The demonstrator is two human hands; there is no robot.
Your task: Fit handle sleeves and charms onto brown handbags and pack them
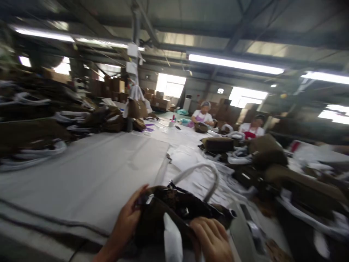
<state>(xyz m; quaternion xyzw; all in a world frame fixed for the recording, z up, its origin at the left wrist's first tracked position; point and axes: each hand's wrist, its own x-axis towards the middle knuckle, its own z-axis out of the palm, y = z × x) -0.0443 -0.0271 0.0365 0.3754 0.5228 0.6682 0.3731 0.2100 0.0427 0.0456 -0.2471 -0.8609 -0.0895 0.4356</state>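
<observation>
A dark olive handbag is before me at the table's near edge, its top open and its dark inside partly showing. One handle, wrapped in white, arches up behind it, and another white-wrapped piece hangs down its front. My left hand grips the bag's left upper corner, with the fingers partly behind it. Over the near rim on the right, my right hand has its fingers curled onto the bag. Both thumbs are partly hidden, and the picture is blurred.
A white-covered table stretches ahead. Piled bags lie left, and more dark bags lie right. A pale machine-like object stands beside my right hand. A post rises ahead. Two people work at the far side.
</observation>
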